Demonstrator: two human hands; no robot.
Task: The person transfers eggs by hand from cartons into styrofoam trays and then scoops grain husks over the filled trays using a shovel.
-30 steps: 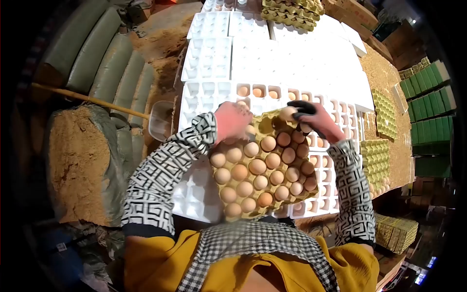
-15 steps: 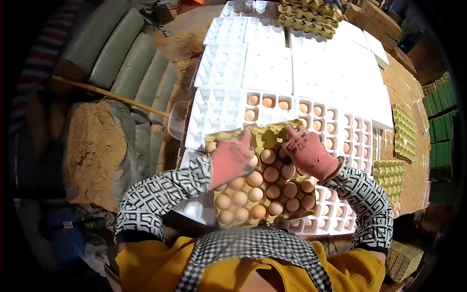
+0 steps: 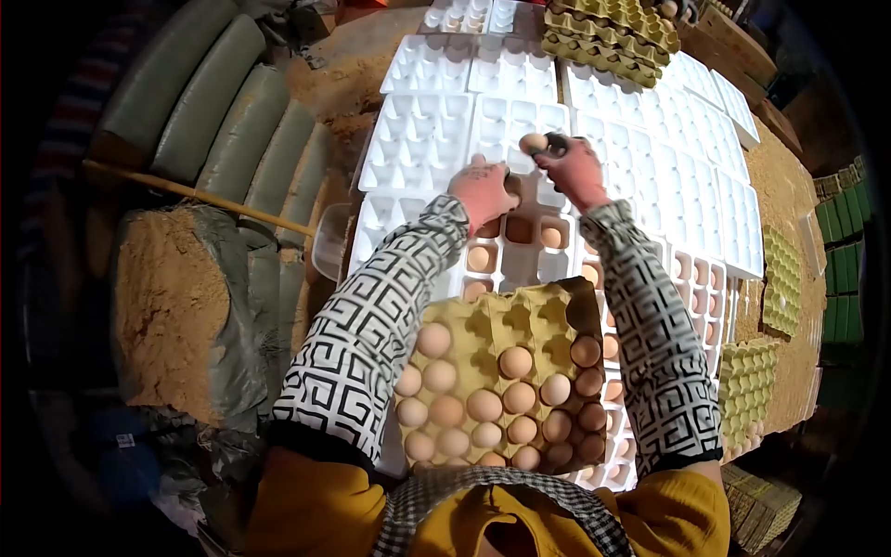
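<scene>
My right hand (image 3: 574, 169), in a pink and dark glove, grips a brown egg (image 3: 534, 143) above the white foam trays. To its left, my left hand (image 3: 486, 192) reaches over cells of a white tray (image 3: 520, 265), its fingers bent together; what they hold, if anything, is hidden. Several eggs sit in that tray's cells, just below my hands. Nearer my body lies a yellow pulp tray (image 3: 533, 320), with eggs in its lower rows and bare cups along its upper part.
White foam trays (image 3: 418, 139) cover the table. Stacked pulp trays (image 3: 608, 42) stand at the far edge, with more pulp trays (image 3: 747, 381) at right. At left are green sacks (image 3: 246, 125), a wooden pole (image 3: 200, 198) and an open sack of sawdust (image 3: 172, 311).
Both hands have moved from the pulp tray forward over the foam trays. An egg is now in the right hand. Several upper cups of the pulp tray are now bare.
</scene>
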